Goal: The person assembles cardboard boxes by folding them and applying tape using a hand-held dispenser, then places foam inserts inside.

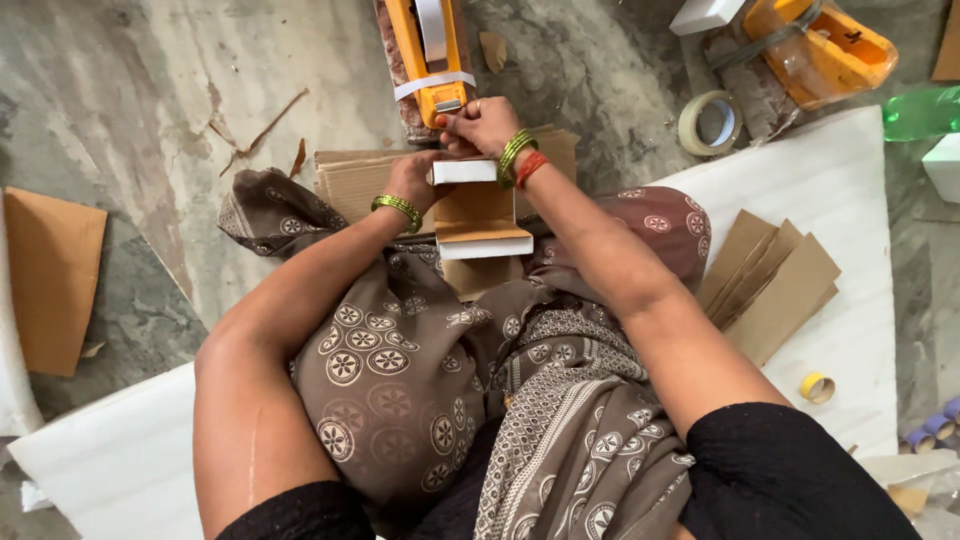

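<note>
I sit on the floor with a small package of brown cardboard and white foam blocks on my lap. My left hand grips the left end of its upper white block. My right hand, with green and red bangles at the wrist, pinches the lower end of an orange tape dispenser just above the package. A strip of clear tape crosses the dispenser's body. More flat cardboard sheets lie under the package.
A tape roll lies on the stone floor at the upper right, near a second orange dispenser. A stack of cardboard pieces and a small yellow roll rest on a white sheet. A brown board lies at left.
</note>
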